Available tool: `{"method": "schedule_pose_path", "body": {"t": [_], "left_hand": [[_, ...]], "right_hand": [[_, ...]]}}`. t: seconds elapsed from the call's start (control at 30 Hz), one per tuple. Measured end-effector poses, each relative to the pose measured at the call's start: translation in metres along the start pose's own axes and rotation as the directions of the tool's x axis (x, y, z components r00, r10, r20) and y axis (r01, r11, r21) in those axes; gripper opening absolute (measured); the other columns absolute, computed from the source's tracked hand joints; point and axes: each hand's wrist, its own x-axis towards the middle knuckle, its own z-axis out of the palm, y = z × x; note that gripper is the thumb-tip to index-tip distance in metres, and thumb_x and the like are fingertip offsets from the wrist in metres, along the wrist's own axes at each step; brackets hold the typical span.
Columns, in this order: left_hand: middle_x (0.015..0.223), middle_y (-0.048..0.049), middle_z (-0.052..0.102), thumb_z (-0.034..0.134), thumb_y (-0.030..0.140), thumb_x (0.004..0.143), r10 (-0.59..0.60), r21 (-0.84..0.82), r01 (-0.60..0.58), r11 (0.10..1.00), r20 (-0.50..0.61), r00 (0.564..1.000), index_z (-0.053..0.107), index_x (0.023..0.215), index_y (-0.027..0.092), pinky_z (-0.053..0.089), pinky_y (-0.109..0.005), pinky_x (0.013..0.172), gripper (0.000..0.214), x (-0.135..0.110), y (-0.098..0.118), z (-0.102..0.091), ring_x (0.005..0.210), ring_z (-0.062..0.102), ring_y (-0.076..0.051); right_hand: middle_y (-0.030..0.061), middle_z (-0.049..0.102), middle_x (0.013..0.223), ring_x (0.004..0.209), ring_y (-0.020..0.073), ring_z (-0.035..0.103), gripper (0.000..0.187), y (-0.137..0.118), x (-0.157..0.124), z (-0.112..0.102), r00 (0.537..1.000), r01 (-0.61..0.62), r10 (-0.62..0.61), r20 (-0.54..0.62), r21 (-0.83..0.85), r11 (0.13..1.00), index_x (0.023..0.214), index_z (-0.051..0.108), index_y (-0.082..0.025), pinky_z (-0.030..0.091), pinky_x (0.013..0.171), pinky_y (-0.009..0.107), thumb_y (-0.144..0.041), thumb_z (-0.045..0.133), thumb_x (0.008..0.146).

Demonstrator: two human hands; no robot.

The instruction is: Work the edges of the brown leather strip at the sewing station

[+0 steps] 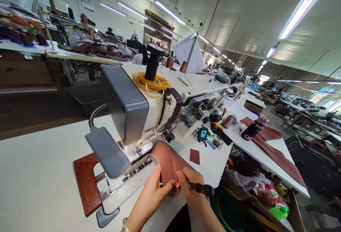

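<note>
A curved reddish-brown leather piece [169, 157] with a stitched seam stands bent beside the sewing machine's needle area [140, 150]. My left hand [153, 191] is closed on its near edge, thumb pressed on the outer face. Close to that thumb, my right hand [193, 185] pinches at the seam with thumb and forefinger. A tool with a dark, rounded handle [202, 188] sits in my right hand, its handle pointing right; its working end is hidden by the fingers. Whether the leather is under the presser foot cannot be made out.
The sewing machine [125, 104] fills the middle, with coiled yellow tubing [153, 82] on top. Right of it lie a small leather scrap [194, 156], snips [206, 138] and a black phone [223, 136]. A bottle [254, 128] and leather panels [279, 157] occupy the side table.
</note>
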Motion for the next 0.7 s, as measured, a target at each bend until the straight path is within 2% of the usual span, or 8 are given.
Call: {"method": "schedule_pose_path", "body": {"t": [0.1, 0.2, 0.3, 0.4, 0.53, 0.7], "left_hand": [[0.104, -0.0084, 0.070, 0.062, 0.036, 0.080, 0.014, -0.088, -0.009, 0.996, 0.052, 0.999, 0.056, 0.117, 0.016, 0.051, -0.039, 0.091, 0.043, 0.0009, -0.0016, 0.0001, 0.101, 0.064, -0.028], [0.101, -0.0085, 0.071, 0.062, 0.036, 0.081, -0.002, -0.111, 0.009, 0.994, 0.063, 0.998, 0.056, 0.115, 0.016, 0.051, -0.038, 0.089, 0.040, 0.0002, -0.0031, -0.0004, 0.100, 0.065, -0.028], [0.095, -0.0054, 0.071, 0.063, 0.036, 0.081, -0.006, -0.147, 0.015, 0.989, 0.059, 0.998, 0.057, 0.111, 0.017, 0.051, -0.034, 0.084, 0.036, -0.0004, -0.0039, 0.0004, 0.096, 0.065, -0.026], [0.088, -0.0028, 0.070, 0.066, 0.035, 0.078, -0.003, -0.208, 0.012, 0.978, 0.041, 0.999, 0.056, 0.114, 0.017, 0.050, -0.032, 0.080, 0.042, 0.0003, -0.0048, 0.0031, 0.093, 0.065, -0.025], [0.092, -0.0033, 0.070, 0.068, 0.036, 0.078, -0.008, -0.253, 0.015, 0.967, 0.027, 1.000, 0.053, 0.117, 0.017, 0.051, -0.032, 0.079, 0.046, 0.0013, -0.0056, 0.0052, 0.089, 0.065, -0.023], [0.094, -0.0067, 0.071, 0.069, 0.038, 0.078, 0.000, -0.230, 0.014, 0.973, 0.060, 0.998, 0.058, 0.113, 0.016, 0.050, -0.036, 0.089, 0.043, 0.0006, -0.0038, 0.0023, 0.104, 0.065, -0.029]], "right_hand": [[-0.0018, 0.058, 0.055, 0.052, 0.0113, 0.060, 0.046, 0.0001, 0.0015, -0.0008, 0.998, -0.055, 0.060, -0.026, 0.164, 0.985, 0.061, 0.048, -0.022, 0.044, 0.054, 0.024, -0.042, 0.041, 0.102], [-0.0024, 0.055, 0.053, 0.051, 0.0111, 0.061, 0.048, -0.0017, 0.0037, -0.0022, 0.992, -0.104, 0.119, -0.038, 0.268, 0.958, 0.060, 0.047, -0.022, 0.047, 0.054, 0.023, -0.047, 0.044, 0.100], [-0.0022, 0.054, 0.053, 0.053, 0.0117, 0.062, 0.048, -0.0021, 0.0047, -0.0025, 0.992, -0.110, 0.124, -0.037, 0.267, 0.957, 0.060, 0.047, -0.022, 0.047, 0.054, 0.023, -0.049, 0.045, 0.100], [-0.0017, 0.056, 0.055, 0.053, 0.0116, 0.062, 0.048, -0.0004, 0.0035, -0.0014, 0.992, -0.113, 0.126, -0.031, 0.270, 0.956, 0.060, 0.047, -0.022, 0.048, 0.055, 0.023, -0.048, 0.044, 0.100], [-0.0020, 0.056, 0.055, 0.053, 0.0110, 0.062, 0.046, 0.0002, 0.0011, -0.0006, 0.992, -0.112, 0.123, -0.026, 0.267, 0.957, 0.061, 0.047, -0.022, 0.047, 0.055, 0.022, -0.046, 0.044, 0.100], [-0.0030, 0.052, 0.054, 0.051, 0.0107, 0.060, 0.046, -0.0020, 0.0028, -0.0032, 0.991, -0.106, 0.122, -0.046, 0.265, 0.959, 0.061, 0.045, -0.021, 0.046, 0.053, 0.022, -0.046, 0.046, 0.099]]}}
